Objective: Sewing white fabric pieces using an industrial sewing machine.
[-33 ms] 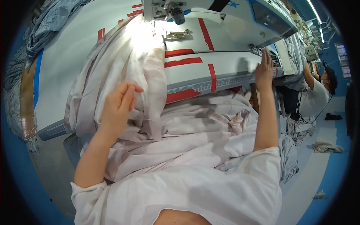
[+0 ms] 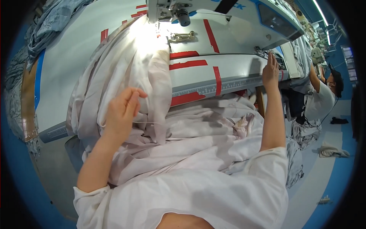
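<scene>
My left hand (image 2: 122, 110) hovers over or rests on a gathered length of pale cloth (image 2: 154, 72), fingers curled in and pressed together. Whatever may be between them is hidden. A thin loose thread (image 2: 152, 123) shows on the cloth beside this hand. The cloth runs up under the lit needle area of a white sewing machine (image 2: 183, 15) and spills down into a heap (image 2: 206, 122) in front of me. My right hand (image 2: 270, 72) is stretched out, fingers straight, by small metal parts (image 2: 263, 51) at the right end of the machine bed.
A ruler strip (image 2: 236, 82) edges the table, marked with red tape (image 2: 217, 80). A metal plate (image 2: 182, 36) lies right of the needle. Blue-grey fabric (image 2: 55, 24) is piled at far left. On the right, another person (image 2: 324, 97) works beside more cloth.
</scene>
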The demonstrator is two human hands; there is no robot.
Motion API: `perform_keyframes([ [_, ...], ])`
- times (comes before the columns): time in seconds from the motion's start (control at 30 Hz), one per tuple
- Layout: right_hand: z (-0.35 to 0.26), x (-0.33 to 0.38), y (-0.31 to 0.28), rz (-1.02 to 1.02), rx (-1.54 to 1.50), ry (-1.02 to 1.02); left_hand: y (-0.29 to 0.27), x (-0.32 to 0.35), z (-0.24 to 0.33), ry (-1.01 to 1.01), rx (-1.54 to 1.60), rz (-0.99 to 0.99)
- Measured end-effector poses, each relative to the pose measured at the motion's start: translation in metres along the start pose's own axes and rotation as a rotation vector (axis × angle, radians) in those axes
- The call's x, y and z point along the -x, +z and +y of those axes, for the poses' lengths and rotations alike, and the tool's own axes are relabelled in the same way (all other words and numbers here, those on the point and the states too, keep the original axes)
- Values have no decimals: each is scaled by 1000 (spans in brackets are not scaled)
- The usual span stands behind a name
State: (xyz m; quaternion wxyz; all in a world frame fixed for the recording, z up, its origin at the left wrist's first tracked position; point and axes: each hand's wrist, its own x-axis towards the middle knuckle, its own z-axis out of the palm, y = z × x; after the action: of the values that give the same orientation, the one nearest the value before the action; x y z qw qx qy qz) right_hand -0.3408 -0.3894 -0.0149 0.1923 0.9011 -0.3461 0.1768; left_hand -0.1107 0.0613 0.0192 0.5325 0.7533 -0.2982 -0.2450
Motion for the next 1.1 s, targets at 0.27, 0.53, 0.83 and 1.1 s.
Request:
perform_keyframes([
  [0.27, 18, -37, 7, -183, 61, -88, -15, 15, 6, 11, -146, 73],
  [0.53, -133, 31, -97, -535, -1171, 302, -15, 16, 0, 18, -175, 79],
  [0.83, -292, 72, -147, -1665, -2193, 491, -17, 11, -2, 31, -98, 83],
  [1.1, -304, 52, -142, -1736, -2181, 655, -17, 23, -10, 288, -228, 47],
])
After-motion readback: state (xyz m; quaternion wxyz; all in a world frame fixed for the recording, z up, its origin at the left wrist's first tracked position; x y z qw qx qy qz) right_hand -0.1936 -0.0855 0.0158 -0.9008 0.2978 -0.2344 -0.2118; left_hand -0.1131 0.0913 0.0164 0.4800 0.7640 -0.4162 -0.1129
